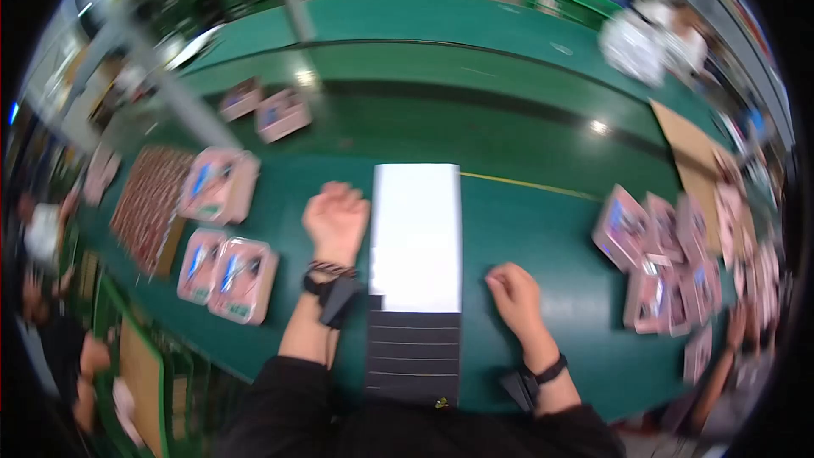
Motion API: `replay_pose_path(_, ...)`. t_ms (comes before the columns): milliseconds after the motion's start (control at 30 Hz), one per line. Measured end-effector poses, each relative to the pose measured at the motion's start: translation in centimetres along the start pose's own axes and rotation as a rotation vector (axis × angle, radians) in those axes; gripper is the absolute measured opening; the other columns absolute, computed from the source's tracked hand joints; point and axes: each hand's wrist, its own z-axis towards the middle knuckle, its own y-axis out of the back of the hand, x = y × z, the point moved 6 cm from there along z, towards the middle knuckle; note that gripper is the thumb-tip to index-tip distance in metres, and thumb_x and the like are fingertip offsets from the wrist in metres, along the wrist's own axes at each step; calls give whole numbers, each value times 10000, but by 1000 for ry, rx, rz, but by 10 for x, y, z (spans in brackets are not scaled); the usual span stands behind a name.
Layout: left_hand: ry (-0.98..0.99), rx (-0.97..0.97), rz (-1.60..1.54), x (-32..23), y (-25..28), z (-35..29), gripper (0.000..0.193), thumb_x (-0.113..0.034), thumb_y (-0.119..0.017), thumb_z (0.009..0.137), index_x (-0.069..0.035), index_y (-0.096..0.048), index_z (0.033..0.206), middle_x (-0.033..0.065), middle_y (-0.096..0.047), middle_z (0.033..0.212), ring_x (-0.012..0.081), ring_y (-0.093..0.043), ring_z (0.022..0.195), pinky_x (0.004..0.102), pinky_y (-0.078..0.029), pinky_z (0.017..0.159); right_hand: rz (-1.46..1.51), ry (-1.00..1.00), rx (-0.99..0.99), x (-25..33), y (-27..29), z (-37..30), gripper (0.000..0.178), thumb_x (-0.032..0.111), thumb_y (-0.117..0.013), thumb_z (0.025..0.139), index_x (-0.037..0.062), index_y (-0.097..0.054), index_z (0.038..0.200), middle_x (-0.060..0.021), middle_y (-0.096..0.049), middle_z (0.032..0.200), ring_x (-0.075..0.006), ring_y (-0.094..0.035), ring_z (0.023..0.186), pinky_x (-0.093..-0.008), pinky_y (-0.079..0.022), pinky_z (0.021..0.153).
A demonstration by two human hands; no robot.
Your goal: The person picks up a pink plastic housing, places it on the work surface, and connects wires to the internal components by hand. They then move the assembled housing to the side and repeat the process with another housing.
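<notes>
My left hand (337, 222) rests palm up over the green table, its fingers loosely curled and apart, with nothing in it. Just right of it lies a white rectangular sheet (416, 237). Below the sheet, a dark grey panel with thin pale cross lines (413, 358) runs toward my body. On the sheet's other side my right hand (515, 295) is closed in a loose fist, the thumb against the fingers; no object shows in it. Both wrists wear dark bands with a small device.
Pink clear-topped packages stand at left (219, 185) and in a cluster at right (649, 237). Left of them sits a box of small brownish pieces (148, 203). A green belt-like strip (407, 119) crosses behind. Other people work at both sides; a co-worker's hand (736, 322) is at right.
</notes>
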Motion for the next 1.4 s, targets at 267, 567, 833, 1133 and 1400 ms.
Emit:
replay_pose_path(267,-59,-63,-17,-14,6,-12,84,-93,-526,755,-100,-480,825,11,-424,737,143,-358,615,273,-323,583,62,-96,64,4,-7,-2,62,19,-621,845,6,-563,825,-55,-518,699,-135,-468,588,-264,-391,549)
replay_pose_path(567,-51,-61,-3,-8,6,-9,74,-93,-520,772,-95,-486,838,14,-439,748,143,-364,616,274,-328,578,82,-112,44,-3,-4,-4,63,13,-615,850,-1,-559,827,-55,-502,693,-134,-429,565,-268,-369,532)
replay_pose_path(833,-47,-96,1,-9,6,-7,96,-100,-530,775,-102,-463,844,-3,-409,729,134,-351,614,268,-313,590,60,-135,92,-3,-6,-2,62,32,-594,890,14,-547,854,9,-481,699,-74,-398,612,-219,-354,562)
replay_pose_path(1133,-1175,-255,2277,-57,-51,27,368,-203,-728,755,-108,-573,1075,128,-532,1034,294,-561,895,407,-477,757,5,-119,51,2,-9,3,69,50,-608,874,17,-552,852,-9,-500,682,-93,-424,601,-237,-373,561)
replay_pose_path(1400,-769,-324,2395,-66,-43,101,451,-228,-781,707,-107,-610,1106,157,-553,1079,378,-574,932,428,-497,768,-30,-141,16,-1,-3,2,58,47,-628,840,24,-577,824,-71,-527,678,-173,-479,574,-292,-398,550)
